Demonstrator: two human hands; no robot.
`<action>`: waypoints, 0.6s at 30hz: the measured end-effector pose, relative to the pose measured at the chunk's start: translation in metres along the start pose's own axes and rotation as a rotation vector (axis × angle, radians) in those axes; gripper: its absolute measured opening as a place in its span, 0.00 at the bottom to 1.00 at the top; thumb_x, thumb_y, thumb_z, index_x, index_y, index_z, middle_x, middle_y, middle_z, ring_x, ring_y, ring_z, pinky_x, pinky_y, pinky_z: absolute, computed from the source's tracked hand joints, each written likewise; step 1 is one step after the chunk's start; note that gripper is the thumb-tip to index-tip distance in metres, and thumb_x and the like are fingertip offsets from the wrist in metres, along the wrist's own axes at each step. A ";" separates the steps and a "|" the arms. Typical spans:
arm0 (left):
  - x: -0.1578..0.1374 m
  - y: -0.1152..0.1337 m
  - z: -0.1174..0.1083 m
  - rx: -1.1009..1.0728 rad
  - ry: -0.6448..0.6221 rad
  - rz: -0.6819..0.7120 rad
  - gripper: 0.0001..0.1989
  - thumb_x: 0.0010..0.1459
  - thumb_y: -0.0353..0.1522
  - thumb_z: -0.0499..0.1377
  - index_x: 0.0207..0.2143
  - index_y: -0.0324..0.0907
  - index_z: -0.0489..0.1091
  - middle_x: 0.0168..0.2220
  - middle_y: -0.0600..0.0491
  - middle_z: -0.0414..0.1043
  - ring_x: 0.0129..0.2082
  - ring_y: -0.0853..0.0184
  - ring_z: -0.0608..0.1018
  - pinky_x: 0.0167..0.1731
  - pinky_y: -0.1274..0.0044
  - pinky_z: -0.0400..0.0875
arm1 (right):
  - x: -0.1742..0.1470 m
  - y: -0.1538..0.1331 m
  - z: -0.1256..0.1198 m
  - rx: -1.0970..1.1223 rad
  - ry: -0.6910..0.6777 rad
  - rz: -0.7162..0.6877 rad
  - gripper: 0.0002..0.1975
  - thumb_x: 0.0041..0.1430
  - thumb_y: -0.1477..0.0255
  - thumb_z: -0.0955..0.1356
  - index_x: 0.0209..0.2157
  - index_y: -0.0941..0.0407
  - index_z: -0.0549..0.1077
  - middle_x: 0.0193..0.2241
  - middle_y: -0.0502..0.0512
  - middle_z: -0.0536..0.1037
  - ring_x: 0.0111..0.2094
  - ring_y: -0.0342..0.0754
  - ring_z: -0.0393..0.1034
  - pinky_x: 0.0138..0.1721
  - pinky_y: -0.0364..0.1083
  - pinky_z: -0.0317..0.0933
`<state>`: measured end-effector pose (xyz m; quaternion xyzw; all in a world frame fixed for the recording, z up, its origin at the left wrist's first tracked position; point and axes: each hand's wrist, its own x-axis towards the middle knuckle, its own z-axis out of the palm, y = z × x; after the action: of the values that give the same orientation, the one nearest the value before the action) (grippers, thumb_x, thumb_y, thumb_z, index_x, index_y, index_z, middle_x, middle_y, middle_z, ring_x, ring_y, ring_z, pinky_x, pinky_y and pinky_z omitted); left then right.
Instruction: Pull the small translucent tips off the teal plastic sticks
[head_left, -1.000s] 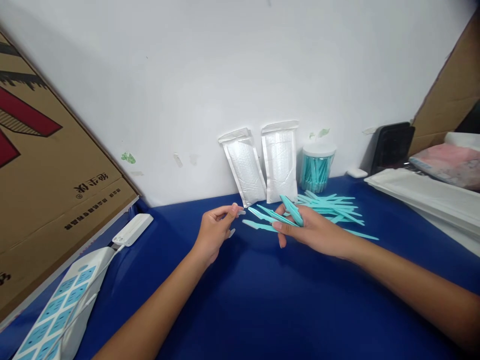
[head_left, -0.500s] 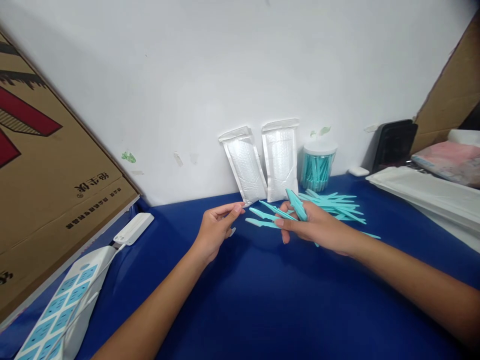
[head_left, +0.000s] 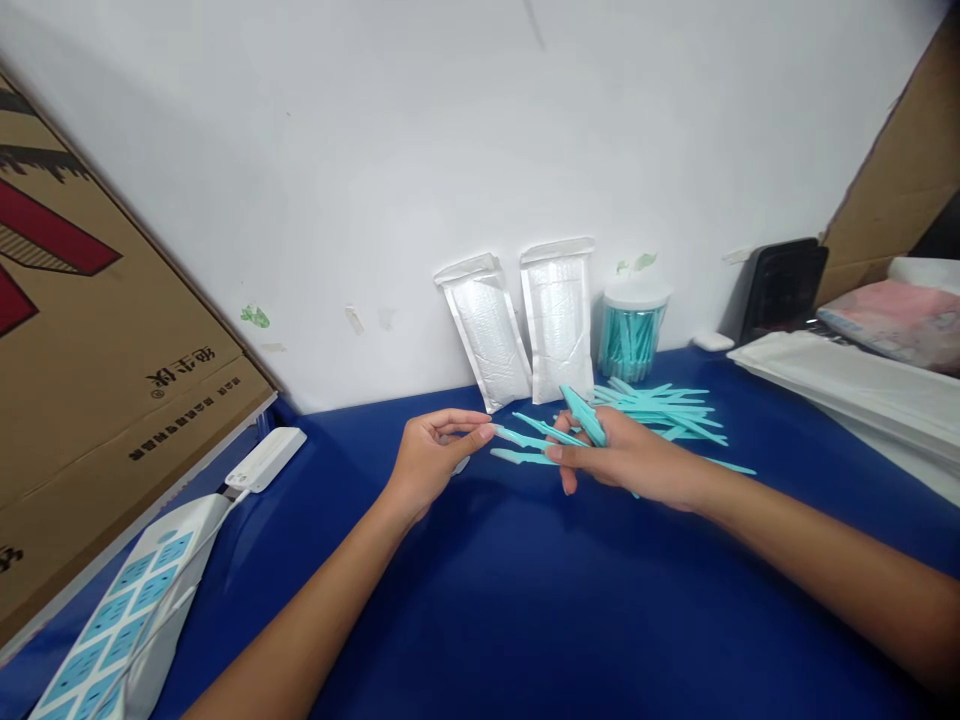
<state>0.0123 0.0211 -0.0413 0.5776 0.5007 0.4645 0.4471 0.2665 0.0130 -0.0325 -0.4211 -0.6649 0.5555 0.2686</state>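
Right hand [head_left: 630, 462] clamped on fanned teal plastic sticks [head_left: 551, 435]; left hand [head_left: 431, 462] pinching one tip. Light, stiff, likely slick; best gripped mid-shaft. More loose on worktop [head_left: 525, 600].

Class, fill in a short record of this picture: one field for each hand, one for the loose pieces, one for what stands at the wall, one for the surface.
Left hand: fingertips pinched at the tip of a teal stick
Right hand: grip closed on a bundle of teal sticks
Loose pile: more teal sticks behind the right hand
At the wall: two white pouches, a clear jar of teal sticks
Surface: blue table
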 end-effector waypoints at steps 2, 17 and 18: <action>-0.002 -0.001 0.004 -0.032 -0.030 0.008 0.17 0.48 0.39 0.75 0.38 0.38 0.83 0.34 0.45 0.82 0.27 0.69 0.77 0.25 0.80 0.66 | -0.001 0.001 0.002 0.001 -0.023 -0.016 0.18 0.61 0.54 0.70 0.40 0.54 0.67 0.27 0.52 0.81 0.21 0.40 0.56 0.24 0.43 0.47; 0.012 0.008 -0.016 -0.791 0.109 -0.572 0.07 0.55 0.31 0.55 0.35 0.35 0.68 0.25 0.53 0.61 0.17 0.74 0.64 0.09 0.85 0.49 | 0.004 0.014 -0.001 0.006 -0.026 0.014 0.31 0.61 0.41 0.65 0.31 0.58 0.74 0.29 0.54 0.76 0.20 0.38 0.50 0.22 0.43 0.45; 0.013 0.008 -0.018 -0.811 0.114 -0.589 0.06 0.54 0.30 0.54 0.34 0.36 0.67 0.26 0.52 0.62 0.18 0.74 0.64 0.09 0.86 0.48 | 0.005 0.015 -0.002 0.016 -0.029 0.022 0.31 0.62 0.41 0.65 0.31 0.58 0.74 0.30 0.55 0.77 0.20 0.38 0.50 0.22 0.43 0.44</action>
<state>-0.0029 0.0337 -0.0292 0.1653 0.4453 0.5066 0.7196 0.2695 0.0181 -0.0473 -0.4181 -0.6596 0.5698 0.2561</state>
